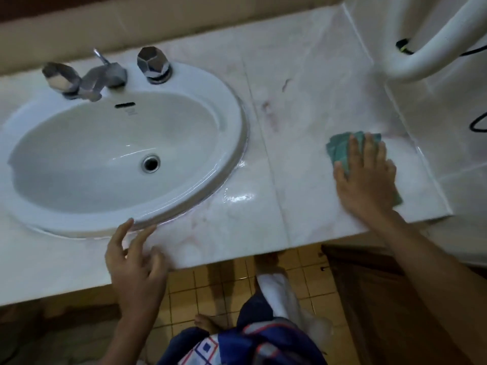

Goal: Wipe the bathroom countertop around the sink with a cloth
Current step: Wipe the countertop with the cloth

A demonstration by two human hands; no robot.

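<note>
- The green cloth (341,151) lies flat on the surface (297,101), well to the right of the sink (234,111) and close to the tiled side wall.
- The right hand (369,180) presses down on it, palm on top, with its fingers (354,151) straight and slightly spread. A flat hand probably puts weight on the whole cloth so that it does not bunch.
- The left hand (137,264) rests at the front edge, just in front of the sink. Its fingers (122,233) are loosely spread and hold nothing, so it likely steadies the body for the reach to the right.
- Wet glints (237,198) sit just right of the sink's front rim.
- Faint reddish marks (268,114) lie between the sink and the cloth, probably not yet wiped.
- The taps (154,65) stand behind the sink.
- A white pipe (421,59) hangs far to the sink's right.
</note>
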